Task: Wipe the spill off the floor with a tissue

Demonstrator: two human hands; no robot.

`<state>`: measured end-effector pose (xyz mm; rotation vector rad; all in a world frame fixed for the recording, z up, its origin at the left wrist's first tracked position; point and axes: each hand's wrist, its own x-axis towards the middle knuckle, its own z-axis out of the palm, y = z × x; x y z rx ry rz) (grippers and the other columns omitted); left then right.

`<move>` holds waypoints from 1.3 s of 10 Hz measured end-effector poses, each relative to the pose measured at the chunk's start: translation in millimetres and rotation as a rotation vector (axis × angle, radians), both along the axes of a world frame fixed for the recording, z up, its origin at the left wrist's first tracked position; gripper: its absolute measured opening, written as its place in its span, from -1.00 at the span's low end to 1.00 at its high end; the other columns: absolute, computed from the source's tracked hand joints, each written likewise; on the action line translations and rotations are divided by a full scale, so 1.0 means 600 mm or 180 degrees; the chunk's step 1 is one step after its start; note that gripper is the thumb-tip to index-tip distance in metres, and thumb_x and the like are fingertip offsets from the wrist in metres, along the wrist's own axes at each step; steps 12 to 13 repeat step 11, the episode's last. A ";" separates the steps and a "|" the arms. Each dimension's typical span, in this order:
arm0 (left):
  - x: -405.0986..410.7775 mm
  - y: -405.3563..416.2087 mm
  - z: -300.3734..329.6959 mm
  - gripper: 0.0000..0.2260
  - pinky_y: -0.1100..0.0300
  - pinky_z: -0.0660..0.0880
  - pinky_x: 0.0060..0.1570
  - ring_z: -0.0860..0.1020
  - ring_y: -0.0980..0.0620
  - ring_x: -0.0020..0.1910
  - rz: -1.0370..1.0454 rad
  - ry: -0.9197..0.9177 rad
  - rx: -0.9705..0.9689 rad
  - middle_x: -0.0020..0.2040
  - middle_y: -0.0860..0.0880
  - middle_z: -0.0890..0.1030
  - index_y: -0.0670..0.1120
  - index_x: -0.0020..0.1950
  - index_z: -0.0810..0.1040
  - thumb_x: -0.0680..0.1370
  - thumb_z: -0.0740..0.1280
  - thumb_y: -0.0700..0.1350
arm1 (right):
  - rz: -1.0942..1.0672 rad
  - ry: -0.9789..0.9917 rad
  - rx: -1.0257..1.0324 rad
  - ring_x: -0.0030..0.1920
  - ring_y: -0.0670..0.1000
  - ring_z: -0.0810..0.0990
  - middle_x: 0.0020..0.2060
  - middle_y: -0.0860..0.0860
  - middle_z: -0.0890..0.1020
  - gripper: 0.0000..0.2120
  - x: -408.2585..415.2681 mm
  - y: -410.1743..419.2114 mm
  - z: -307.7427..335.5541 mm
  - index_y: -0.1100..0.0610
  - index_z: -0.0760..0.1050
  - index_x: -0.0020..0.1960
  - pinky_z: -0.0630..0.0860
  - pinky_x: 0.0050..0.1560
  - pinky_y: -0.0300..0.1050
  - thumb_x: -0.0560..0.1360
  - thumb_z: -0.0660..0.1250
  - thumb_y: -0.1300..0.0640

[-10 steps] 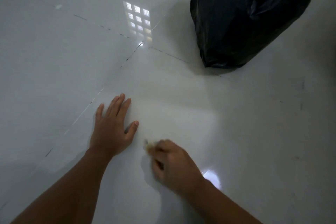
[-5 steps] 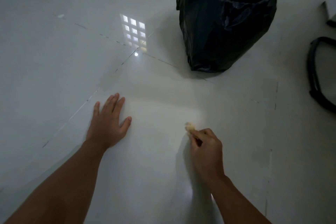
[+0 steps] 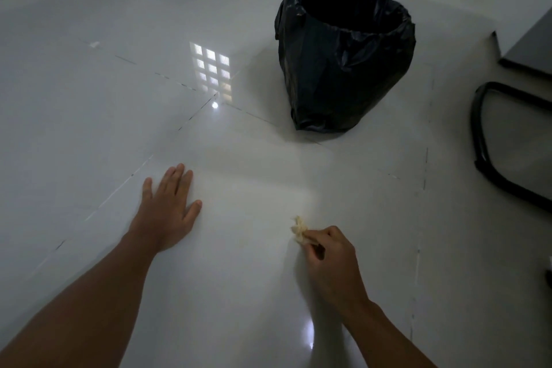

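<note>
Right hand (image 3: pixel 330 260) is pinching a crumpled, yellowish tissue (image 3: pixel 299 230) between thumb and fingertips, wad poking out toward the far side; I cannot tell whether it is touching the white tiled floor (image 3: pixel 89 128). Left hand (image 3: pixel 167 212) is lying flat on the tile, fingers spread, bracing. Black-lined trash bin (image 3: pixel 343 54) is standing well apart, beyond the hands. I am seeing no obvious spill on the glossy tile; glare is hiding detail. Risks I am noting: soaked wad tearing or smearing residue, palm slipping on wet tile, faint patches being missed.
</note>
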<state>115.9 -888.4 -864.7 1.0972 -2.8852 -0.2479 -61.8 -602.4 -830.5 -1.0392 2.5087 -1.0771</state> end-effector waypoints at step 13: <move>-0.492 -0.001 0.401 -0.41 -0.01 -0.05 0.57 -0.11 -0.03 0.61 -0.1138 0.0524 -0.0035 0.65 -0.06 -0.03 -0.13 0.62 -0.05 0.67 0.01 0.11 | -0.0637 -0.0766 -0.1834 -0.31 0.00 0.65 -0.24 0.08 0.68 -0.82 -0.335 -0.112 0.534 0.22 0.62 0.12 0.62 -0.30 -0.14 0.52 0.37 0.27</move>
